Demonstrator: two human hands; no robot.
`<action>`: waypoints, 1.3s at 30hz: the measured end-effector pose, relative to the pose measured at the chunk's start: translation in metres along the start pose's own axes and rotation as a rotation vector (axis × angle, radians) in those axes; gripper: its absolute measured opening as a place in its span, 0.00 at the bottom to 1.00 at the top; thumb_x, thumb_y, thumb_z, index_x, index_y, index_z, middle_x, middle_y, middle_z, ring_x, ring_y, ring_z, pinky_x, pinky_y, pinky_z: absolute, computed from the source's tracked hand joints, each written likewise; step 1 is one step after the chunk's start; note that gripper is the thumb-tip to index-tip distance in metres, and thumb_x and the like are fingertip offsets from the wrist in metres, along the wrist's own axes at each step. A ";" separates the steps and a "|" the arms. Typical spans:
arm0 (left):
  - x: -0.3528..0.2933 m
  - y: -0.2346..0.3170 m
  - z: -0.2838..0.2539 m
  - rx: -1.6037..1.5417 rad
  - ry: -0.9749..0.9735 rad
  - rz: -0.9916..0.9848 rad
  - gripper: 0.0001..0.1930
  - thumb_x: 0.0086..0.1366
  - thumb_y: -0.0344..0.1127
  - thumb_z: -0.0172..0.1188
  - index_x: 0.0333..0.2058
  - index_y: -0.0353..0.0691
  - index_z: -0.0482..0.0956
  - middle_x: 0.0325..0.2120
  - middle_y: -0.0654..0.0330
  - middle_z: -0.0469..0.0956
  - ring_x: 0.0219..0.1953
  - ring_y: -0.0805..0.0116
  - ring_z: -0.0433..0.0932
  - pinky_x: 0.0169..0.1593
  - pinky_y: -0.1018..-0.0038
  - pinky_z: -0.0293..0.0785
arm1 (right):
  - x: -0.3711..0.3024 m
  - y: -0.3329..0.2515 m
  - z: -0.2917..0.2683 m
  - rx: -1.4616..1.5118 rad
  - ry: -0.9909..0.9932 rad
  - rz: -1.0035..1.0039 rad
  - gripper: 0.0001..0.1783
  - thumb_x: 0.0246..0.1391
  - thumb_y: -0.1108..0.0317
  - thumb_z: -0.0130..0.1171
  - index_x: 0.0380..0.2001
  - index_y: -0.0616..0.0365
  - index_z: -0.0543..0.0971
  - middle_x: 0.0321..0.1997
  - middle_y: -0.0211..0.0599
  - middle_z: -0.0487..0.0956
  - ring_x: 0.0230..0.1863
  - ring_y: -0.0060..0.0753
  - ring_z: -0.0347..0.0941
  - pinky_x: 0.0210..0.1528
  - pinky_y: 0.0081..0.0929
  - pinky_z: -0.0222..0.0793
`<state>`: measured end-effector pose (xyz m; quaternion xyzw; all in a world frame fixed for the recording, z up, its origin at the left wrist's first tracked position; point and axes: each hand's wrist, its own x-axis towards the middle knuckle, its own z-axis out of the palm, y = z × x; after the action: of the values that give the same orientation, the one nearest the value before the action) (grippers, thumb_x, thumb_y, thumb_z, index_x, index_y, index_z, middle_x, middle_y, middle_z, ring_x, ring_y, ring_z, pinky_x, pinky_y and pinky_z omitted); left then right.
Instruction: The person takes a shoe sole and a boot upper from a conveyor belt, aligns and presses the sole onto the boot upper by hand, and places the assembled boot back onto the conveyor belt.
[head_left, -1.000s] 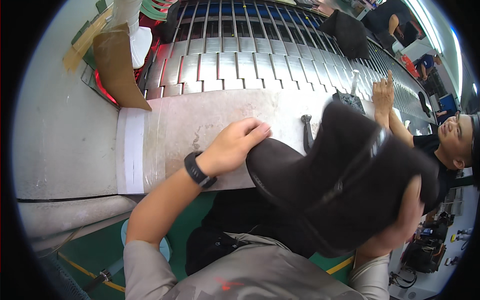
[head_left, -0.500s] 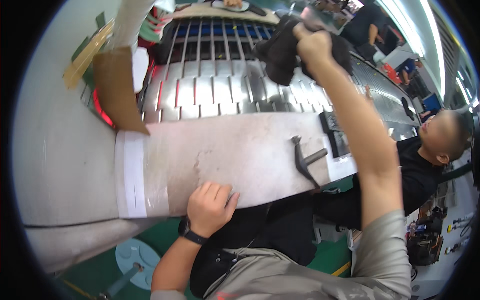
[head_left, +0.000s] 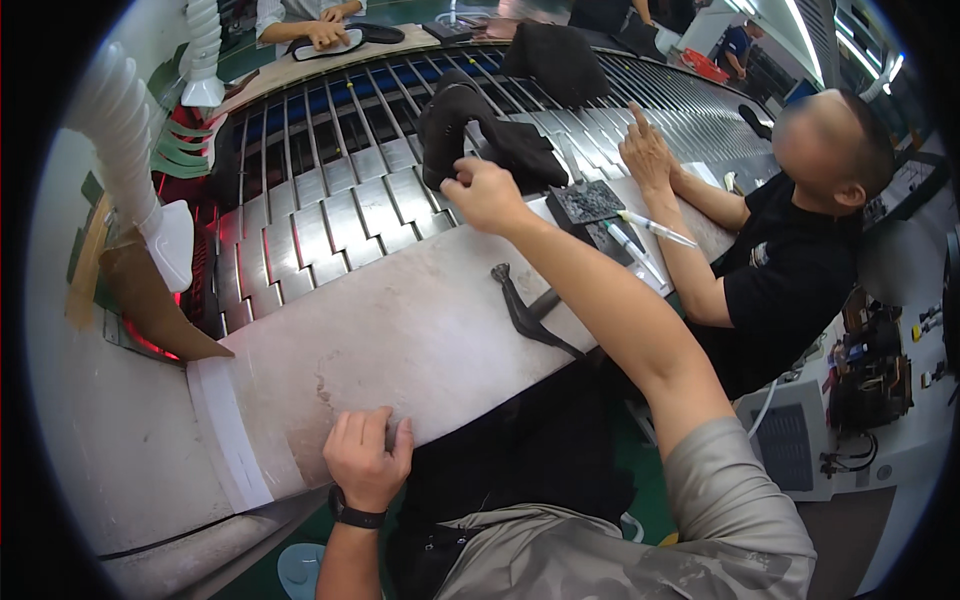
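Observation:
A black boot [head_left: 448,125] lies on the slatted metal conveyor beyond the worktable. My right hand [head_left: 487,195] is at its near edge, fingers bent and thumb apart, with no firm grip visible. Farther back on the conveyor sits a second dark boot-like piece [head_left: 558,65], its shape partly unclear. My left hand [head_left: 368,458], with a dark watch on the wrist, rests on the table's near edge, its fingers curled in and nothing seen in them. Between my arms a black hammer [head_left: 522,310] with a long curved head lies on the pale tabletop [head_left: 400,330].
At my right a co-worker in black has both hands [head_left: 650,150] over the bench. Close by are a dark textured block [head_left: 590,202] and pens [head_left: 640,250]. White hoses [head_left: 125,130] and a brown flap [head_left: 155,300] stand left. Across the conveyor, another person handles a shoe [head_left: 335,42].
My right hand has come down and nearer from over the dark boots, to the closer boot's near edge. My left hand stays on the table edge. The view has turned rightward.

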<state>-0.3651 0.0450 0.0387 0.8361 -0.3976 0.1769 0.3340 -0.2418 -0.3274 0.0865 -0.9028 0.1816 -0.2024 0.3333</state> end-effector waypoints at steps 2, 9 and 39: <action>-0.001 0.002 0.001 -0.001 -0.016 -0.019 0.12 0.55 0.32 0.75 0.37 0.38 0.84 0.28 0.56 0.79 0.30 0.52 0.78 0.33 0.58 0.74 | -0.036 -0.014 -0.005 -0.035 -0.201 0.014 0.30 0.62 0.52 0.68 0.56 0.67 0.84 0.57 0.61 0.85 0.60 0.60 0.81 0.65 0.43 0.75; -0.008 0.053 -0.012 -0.340 -0.470 -0.157 0.15 0.60 0.34 0.75 0.43 0.36 0.84 0.34 0.51 0.82 0.39 0.53 0.83 0.43 0.60 0.80 | -0.214 -0.075 0.011 0.337 -0.257 -0.544 0.23 0.62 0.56 0.69 0.51 0.62 0.82 0.48 0.51 0.86 0.51 0.59 0.82 0.54 0.48 0.78; 0.000 0.037 0.008 -0.052 -0.128 0.140 0.09 0.56 0.26 0.74 0.35 0.37 0.83 0.21 0.57 0.76 0.21 0.56 0.76 0.26 0.63 0.69 | -0.041 0.014 -0.120 -0.270 0.296 -0.180 0.27 0.59 0.47 0.70 0.47 0.62 0.87 0.47 0.55 0.86 0.50 0.56 0.85 0.56 0.49 0.80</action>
<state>-0.3939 0.0223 0.0480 0.8069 -0.4801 0.1356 0.3161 -0.3376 -0.3824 0.1507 -0.9122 0.1726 -0.3355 0.1596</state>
